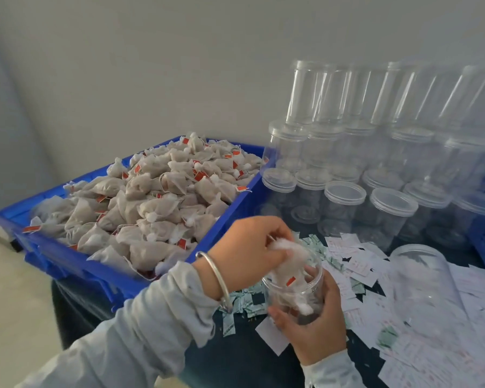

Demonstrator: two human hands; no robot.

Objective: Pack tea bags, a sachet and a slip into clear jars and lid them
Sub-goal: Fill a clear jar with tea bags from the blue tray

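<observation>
**Tea bag going in: snag and tip risks**

Head view: left hand (247, 247) is pinching a tea bag (289, 256) over the open jar (294, 292), partly inside its mouth. Right hand (317, 326) is curling round the jar, holding it just above the bench (235, 359). Bag bulk may be catching on the rim; a loose grip could be tilting the jar, spilling bags among the sachets (244, 301) and slips (361, 264).

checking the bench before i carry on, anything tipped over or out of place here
One clear jar lies on its side, lidless, on the scattered paper slips at the right, while the other empty jars stand upright and lidded.
</observation>
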